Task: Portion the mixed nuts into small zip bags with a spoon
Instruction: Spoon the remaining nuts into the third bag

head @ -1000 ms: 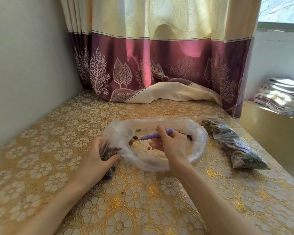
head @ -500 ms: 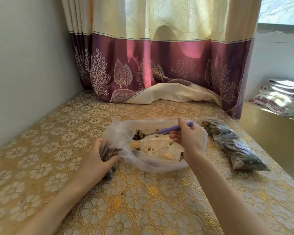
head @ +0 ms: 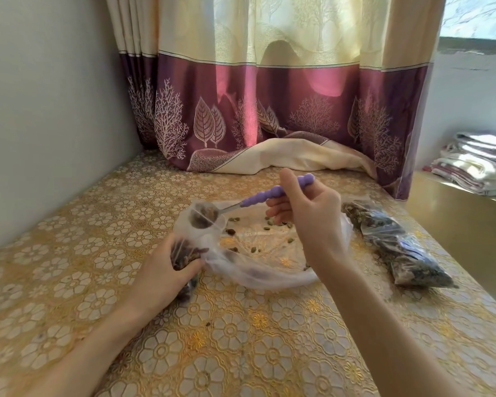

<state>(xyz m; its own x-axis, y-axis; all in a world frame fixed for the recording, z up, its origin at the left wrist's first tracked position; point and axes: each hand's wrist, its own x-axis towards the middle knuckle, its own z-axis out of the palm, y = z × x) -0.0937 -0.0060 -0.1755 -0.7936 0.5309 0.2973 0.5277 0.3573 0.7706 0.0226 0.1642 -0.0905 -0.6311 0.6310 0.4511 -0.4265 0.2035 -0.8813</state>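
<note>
Your right hand (head: 307, 213) grips the purple-handled spoon (head: 258, 197), its bowl loaded with nuts just above the small zip bag (head: 188, 255) that your left hand (head: 166, 270) clutches on the table (head: 69, 253). A few nuts lie scattered in the large clear bag (head: 264, 270) between your hands; filled zip bags (head: 395, 247) lie to the right.

No legible text, label or number anywhere.
</note>
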